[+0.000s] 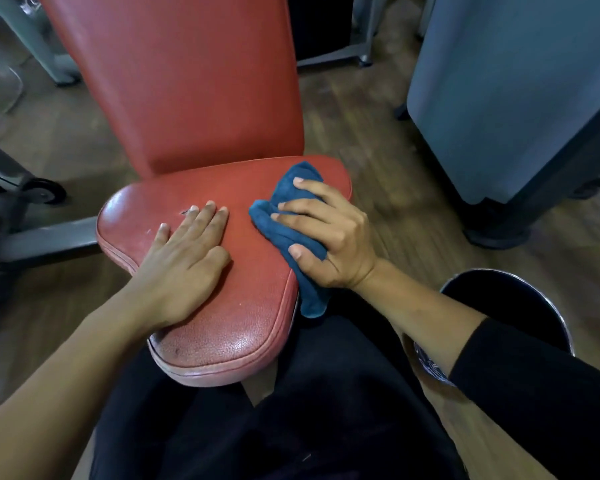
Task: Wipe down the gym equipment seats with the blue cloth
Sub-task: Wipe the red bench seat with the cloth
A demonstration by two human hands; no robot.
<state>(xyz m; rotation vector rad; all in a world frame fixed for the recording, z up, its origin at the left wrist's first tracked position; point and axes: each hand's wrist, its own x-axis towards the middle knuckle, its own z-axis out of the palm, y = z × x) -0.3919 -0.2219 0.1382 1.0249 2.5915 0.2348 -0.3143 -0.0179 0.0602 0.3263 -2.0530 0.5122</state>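
The blue cloth (281, 237) lies bunched on the right half of the red seat (243, 327), its lower end hanging over the seat's near right edge, and the right hand (333, 237) grips it from above with fingers (302, 211) curled over the folds and the thumb pressed into the cloth's near side. The left hand (187, 258) rests palm down on the seat's left half, just beside the cloth but not touching it (fingers (208, 216) straight and close together). Behind the seat rises the red backrest (187, 81), over a wooden floor (378, 133).
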